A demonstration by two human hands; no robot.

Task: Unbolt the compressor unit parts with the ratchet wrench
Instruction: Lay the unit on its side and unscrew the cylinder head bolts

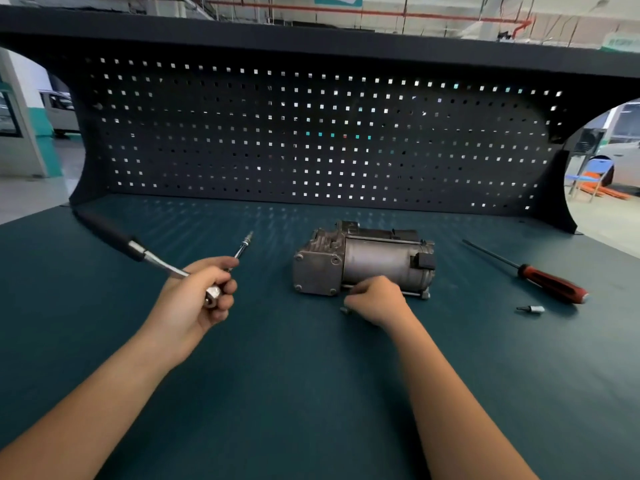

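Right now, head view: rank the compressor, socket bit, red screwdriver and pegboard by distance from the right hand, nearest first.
1. Compressor: just behind the right hand, all but touching it.
2. Socket bit and red screwdriver: both off to the right, too close to call.
3. Pegboard: upright at the back, farthest.

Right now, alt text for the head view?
Left hand grips a ratchet wrench and a long bolt above a green mat; right hand pinches a small bolt in front of the compressor unit. A red-handled screwdriver lies to the right.
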